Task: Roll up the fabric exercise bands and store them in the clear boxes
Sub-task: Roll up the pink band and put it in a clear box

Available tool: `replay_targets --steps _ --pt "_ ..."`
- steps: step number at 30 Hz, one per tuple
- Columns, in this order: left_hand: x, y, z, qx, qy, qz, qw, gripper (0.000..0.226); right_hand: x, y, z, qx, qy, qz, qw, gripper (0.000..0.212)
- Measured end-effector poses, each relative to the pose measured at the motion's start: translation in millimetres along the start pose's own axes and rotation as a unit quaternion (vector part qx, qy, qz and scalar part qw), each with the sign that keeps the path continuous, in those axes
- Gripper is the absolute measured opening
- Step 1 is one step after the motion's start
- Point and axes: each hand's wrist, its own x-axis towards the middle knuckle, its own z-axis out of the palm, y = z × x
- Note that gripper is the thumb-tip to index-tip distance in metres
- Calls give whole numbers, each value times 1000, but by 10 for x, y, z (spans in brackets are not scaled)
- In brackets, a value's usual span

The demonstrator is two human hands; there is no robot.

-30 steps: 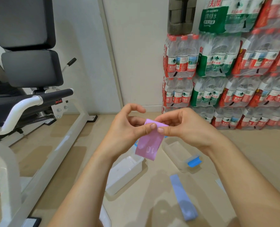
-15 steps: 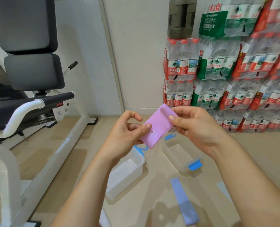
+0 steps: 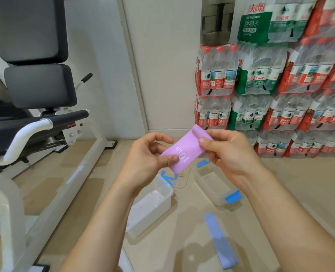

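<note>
Right up close, both hands are on the pink band. The left hand pinches its lower-left end between thumb and fingers, and the right hand pinches the upper-right end, thumb on a lip of fabric curled over there. The band's long axis runs on a slant, low at the left hand and high at the right, so my read is the roll starts at the right hand's end and travels toward the left. On the floor, below and right of the pink band, a blue band lies flat, unrolled. Just under the pink band sit the left box and right box, both open with nothing visible inside, and a lid lies between them. Beyond the pink band, water packs are stacked at the wall.
</note>
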Motion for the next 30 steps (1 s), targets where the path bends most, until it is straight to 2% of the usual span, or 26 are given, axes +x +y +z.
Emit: replay_targets --steps 3,7,9,15,25,27,30 --pt "-21 32 3 2 -39 -1 999 44 -8 6 32 10 9 -17 1000 18" --pt "-53 92 10 -17 -107 10 994 71 -41 -8 42 25 -3 -23 999 18" --pt "-70 111 31 -23 -134 14 991 74 -62 -21 49 20 -13 -33 999 18" --pt "-73 86 41 -85 -179 5 980 63 -87 -45 71 -9 -14 -79 997 22" --pt "-98 79 46 -149 -156 -17 976 40 -79 -69 35 -76 -34 -88 993 23" --pt "-106 107 49 -118 -139 -26 983 39 -74 -82 27 -98 -46 -94 990 24" --pt "-96 125 78 -6 -108 -5 994 28 -80 -99 25 -117 -64 -101 986 25"
